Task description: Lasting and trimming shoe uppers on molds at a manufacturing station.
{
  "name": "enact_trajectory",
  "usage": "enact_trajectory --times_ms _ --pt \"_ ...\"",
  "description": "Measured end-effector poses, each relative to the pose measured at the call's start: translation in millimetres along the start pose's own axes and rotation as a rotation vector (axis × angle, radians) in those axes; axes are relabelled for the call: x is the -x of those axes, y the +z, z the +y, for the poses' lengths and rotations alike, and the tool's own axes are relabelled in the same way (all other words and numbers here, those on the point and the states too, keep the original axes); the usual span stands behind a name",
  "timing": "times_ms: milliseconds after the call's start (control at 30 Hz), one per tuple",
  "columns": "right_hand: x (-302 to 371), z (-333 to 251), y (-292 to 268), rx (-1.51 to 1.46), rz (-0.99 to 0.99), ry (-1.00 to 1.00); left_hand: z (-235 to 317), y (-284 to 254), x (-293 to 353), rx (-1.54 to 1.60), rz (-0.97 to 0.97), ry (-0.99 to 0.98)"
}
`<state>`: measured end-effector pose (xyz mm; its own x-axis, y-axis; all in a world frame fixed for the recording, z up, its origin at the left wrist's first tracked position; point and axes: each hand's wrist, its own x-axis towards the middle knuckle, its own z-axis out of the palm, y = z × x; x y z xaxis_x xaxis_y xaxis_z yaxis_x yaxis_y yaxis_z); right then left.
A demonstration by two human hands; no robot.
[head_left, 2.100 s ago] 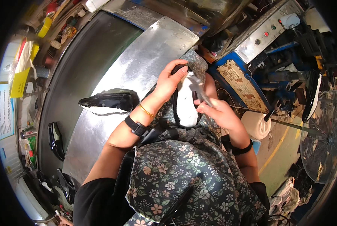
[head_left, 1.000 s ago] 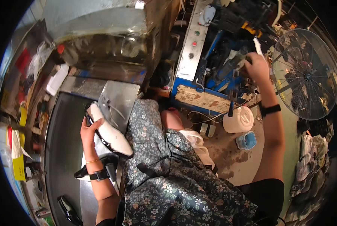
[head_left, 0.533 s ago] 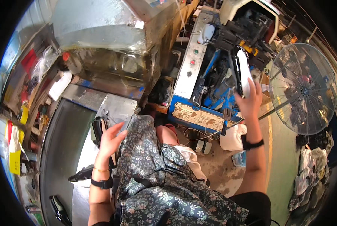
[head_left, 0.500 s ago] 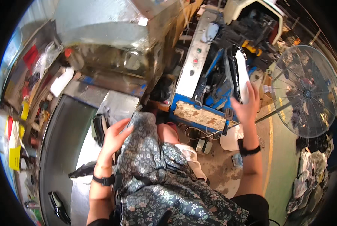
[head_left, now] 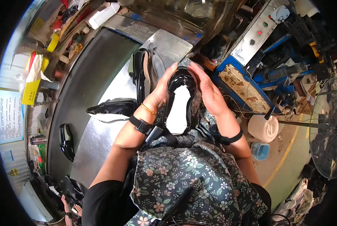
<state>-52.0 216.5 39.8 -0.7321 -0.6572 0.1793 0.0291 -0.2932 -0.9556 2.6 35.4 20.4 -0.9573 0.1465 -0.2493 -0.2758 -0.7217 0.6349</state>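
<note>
A glossy black shoe upper (head_left: 177,113) with a white insole board facing up is held over my lap, between both hands. My left hand (head_left: 162,87) presses along its left side near the far end, fingers closed about it. On the opposite side my right hand (head_left: 210,94) cups the same end, fingertips curving toward the far rim. The palms hide part of its sides. Left of my left hand, on the metal table, stands another black upper (head_left: 139,77) beside a beige sole-shaped piece. A black upper with a white underside (head_left: 113,110) lies on its side nearby.
A dark conveyor belt (head_left: 57,109) curves past the metal table (head_left: 95,154), carrying a black shoe (head_left: 66,142). At lower left show another person's hands (head_left: 77,209). A blue-framed machine (head_left: 245,86), a white jug (head_left: 263,128) and a large fan (head_left: 328,128) stand on the right.
My hands were apart, the right reaching toward a black and white upper at the machine. Now both are together around an upper at my lap, and the view has swung left.
</note>
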Motion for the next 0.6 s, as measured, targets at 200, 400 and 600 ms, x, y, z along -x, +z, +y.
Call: enact_trajectory --times_ms 200,400,600 --pt "-6.4 -26.3 25.8 0.537 -0.106 -0.184 1.5 28.0 12.4 -0.241 0.132 0.263" --pt "7.8 -44.3 34.3 0.499 -0.071 -0.293 9.7 40.4 26.8 -0.298 0.009 0.145" --pt "44.1 -64.8 40.0 0.126 -0.21 -0.096 9.1 62.5 71.3 -0.997 -0.229 0.753"
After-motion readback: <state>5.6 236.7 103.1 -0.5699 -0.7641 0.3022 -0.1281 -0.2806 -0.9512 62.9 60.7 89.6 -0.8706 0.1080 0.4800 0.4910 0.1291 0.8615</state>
